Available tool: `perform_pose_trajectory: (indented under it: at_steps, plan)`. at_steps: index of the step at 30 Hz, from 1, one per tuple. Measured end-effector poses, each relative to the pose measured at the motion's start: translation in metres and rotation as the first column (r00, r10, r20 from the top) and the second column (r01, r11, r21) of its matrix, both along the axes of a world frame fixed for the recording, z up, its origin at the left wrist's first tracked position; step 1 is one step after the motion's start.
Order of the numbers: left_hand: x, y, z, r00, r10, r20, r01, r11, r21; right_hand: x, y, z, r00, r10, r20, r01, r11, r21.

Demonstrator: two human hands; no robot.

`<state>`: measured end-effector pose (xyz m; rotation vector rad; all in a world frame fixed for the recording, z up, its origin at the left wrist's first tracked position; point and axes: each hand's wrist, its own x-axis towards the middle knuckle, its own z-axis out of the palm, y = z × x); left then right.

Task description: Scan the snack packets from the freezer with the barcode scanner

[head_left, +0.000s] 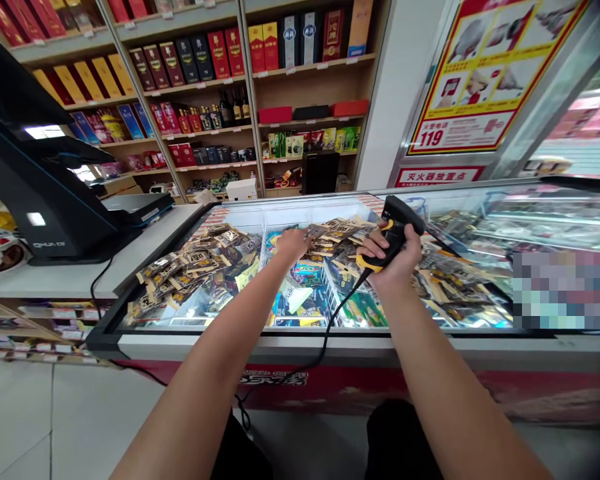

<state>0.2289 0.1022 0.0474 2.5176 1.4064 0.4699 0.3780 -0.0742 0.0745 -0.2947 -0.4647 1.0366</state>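
My right hand (393, 259) is wrapped round a black and yellow barcode scanner (394, 230), held over an open chest freezer (300, 343). A black cable (330, 320) hangs from the scanner down the freezer's front. My left hand (293, 243) reaches into the freezer and rests on a heap of brown and gold ice cream packets (337, 233); its fingers are curled down among them and mostly hidden. More packets in blue, yellow and green wrappers (300, 300) lie below both hands.
A black checkout terminal (40, 200) stands on the white counter (55, 277) at the left. Shelves of boxed bottles (190, 63) fill the back wall. The freezer's glass lid (505, 220) covers its right half. A red and yellow poster (485, 67) hangs above.
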Motion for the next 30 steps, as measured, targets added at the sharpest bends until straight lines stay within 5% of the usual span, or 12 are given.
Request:
perform_pose_trajectory:
  at_steps: [6,10,13,16,17,18,20,21,23,26,30]
  plan:
    - [-0.062,0.010,-0.006,0.983,0.147,-0.106,-0.122,0.969,0.216,0.005,0.000,0.000,0.984,0.103,-0.147,-0.098,0.994,0.039]
    - [-0.134,0.033,-0.004,0.910,0.367,-0.194,-0.307,0.909,0.283,0.013,-0.002,0.001,0.846,0.291,-0.446,-0.229,0.955,0.189]
    - [-0.177,0.050,-0.001,0.908,0.387,-0.164,-0.357,0.916,0.184,0.014,-0.009,0.002,0.596,0.501,-0.628,-0.335,0.865,0.373]
    - [-0.196,0.060,0.000,0.940,0.338,-0.053,-0.331,0.937,0.108,0.008,-0.015,0.003,0.098,0.627,-0.773,-0.441,0.723,0.531]
    - [-0.197,0.062,0.000,0.944,0.328,-0.019,-0.325,0.941,0.099,0.005,-0.017,0.003,0.055,0.614,-0.787,-0.461,0.715,0.526]
    - [-0.196,0.062,0.000,0.947,0.322,0.012,-0.321,0.942,0.092,0.003,-0.017,0.003,0.125,0.593,-0.796,-0.469,0.742,0.479]
    - [-0.192,0.061,0.000,0.947,0.311,0.082,-0.317,0.946,0.071,-0.001,-0.015,0.003,0.511,0.477,-0.715,-0.424,0.864,0.273]
    - [-0.188,0.060,0.000,0.943,0.306,0.128,-0.315,0.948,0.055,-0.003,-0.014,0.003,0.706,0.379,-0.599,-0.362,0.919,0.155]
    - [-0.177,0.056,0.000,0.926,0.298,0.232,-0.310,0.950,0.017,-0.006,-0.010,0.003,0.916,0.237,-0.323,-0.254,0.967,-0.010]
    - [-0.154,0.047,-0.002,0.869,0.296,0.398,-0.295,0.953,-0.065,-0.013,-0.004,0.002,0.976,0.213,0.034,-0.209,0.973,-0.094]
    - [-0.119,0.027,-0.014,0.760,0.298,0.577,-0.244,0.955,-0.170,-0.031,0.008,-0.002,0.890,0.351,0.290,-0.307,0.933,-0.188]
